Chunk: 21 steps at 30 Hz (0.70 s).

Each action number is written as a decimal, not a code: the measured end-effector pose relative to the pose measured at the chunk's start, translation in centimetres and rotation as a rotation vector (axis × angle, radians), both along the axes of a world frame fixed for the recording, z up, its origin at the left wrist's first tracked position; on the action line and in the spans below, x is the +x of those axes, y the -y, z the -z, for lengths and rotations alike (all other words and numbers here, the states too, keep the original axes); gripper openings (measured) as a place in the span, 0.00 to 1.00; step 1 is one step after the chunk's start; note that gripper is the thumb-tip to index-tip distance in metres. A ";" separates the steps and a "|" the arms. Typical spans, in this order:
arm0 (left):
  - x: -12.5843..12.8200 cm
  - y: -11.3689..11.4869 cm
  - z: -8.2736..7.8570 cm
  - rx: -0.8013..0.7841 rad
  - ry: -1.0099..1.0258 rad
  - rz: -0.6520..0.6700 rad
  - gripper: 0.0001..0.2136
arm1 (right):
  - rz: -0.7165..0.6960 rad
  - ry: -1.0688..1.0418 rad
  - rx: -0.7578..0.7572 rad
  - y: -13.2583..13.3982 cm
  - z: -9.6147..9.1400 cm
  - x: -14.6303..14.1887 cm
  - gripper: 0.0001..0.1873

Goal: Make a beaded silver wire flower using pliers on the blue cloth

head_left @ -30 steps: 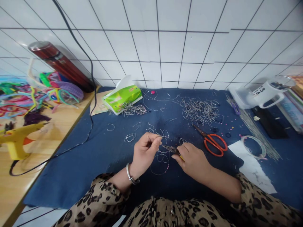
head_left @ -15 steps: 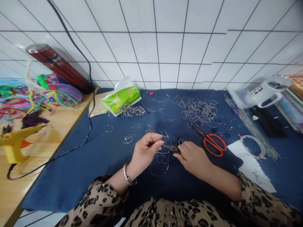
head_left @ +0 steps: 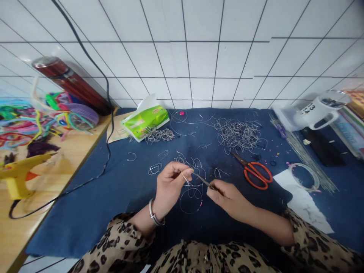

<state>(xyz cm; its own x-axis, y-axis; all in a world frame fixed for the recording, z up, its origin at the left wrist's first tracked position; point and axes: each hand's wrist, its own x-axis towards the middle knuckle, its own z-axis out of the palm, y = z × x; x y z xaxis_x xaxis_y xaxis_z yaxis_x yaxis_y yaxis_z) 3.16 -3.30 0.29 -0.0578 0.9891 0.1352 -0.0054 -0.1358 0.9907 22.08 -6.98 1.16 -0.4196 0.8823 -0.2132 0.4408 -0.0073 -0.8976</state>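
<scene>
My left hand (head_left: 172, 184) pinches a thin piece of wire (head_left: 185, 178) between thumb and fingertips. Wrapped around a pair of needle-nose pliers (head_left: 204, 181), my right hand (head_left: 229, 198) points their narrow tips at the left fingertips. Whether the jaws grip the wire is too small to tell. Under the hands lie thin wire loops (head_left: 191, 201), one carrying small pink beads (head_left: 201, 203). Several bent wire pieces (head_left: 155, 168) rest left of my left hand. Scissors with orange handles (head_left: 258, 175) lie beyond my right hand.
A tangled heap of bent wires (head_left: 239, 134) sits at the back right on the blue cloth (head_left: 93, 212). A green tissue pack (head_left: 146, 120) and a smaller wire pile (head_left: 160, 134) are back left. Straight wires (head_left: 309, 161), a clear ring (head_left: 303, 176), a white mug (head_left: 324, 110) and a yellow glue gun (head_left: 21, 172) flank these.
The plier tips have come up to my left fingertips, and my right hand has lowered slightly. The wire in my left hand now slants downward instead of pointing right.
</scene>
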 end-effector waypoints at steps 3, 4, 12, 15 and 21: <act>0.0 0.1 0.1 0.019 0.002 -0.017 0.05 | -0.001 -0.286 -0.293 0.6 0.1 -0.5 0.18; 0.1 0.2 0.2 0.024 0.004 -0.016 0.05 | 0.008 -0.345 -0.346 0.7 0.2 -0.6 0.18; 0.4 0.4 0.3 0.044 0.032 0.030 0.06 | 0.083 -0.430 -0.365 0.8 0.5 -0.9 0.18; 0.4 0.5 0.3 0.065 0.026 0.028 0.07 | 0.084 -0.420 -0.358 0.8 0.5 -0.9 0.18; 0.2 0.7 0.0 0.122 -0.059 0.029 0.06 | 0.099 -0.420 -0.354 1.1 0.8 -1.0 0.17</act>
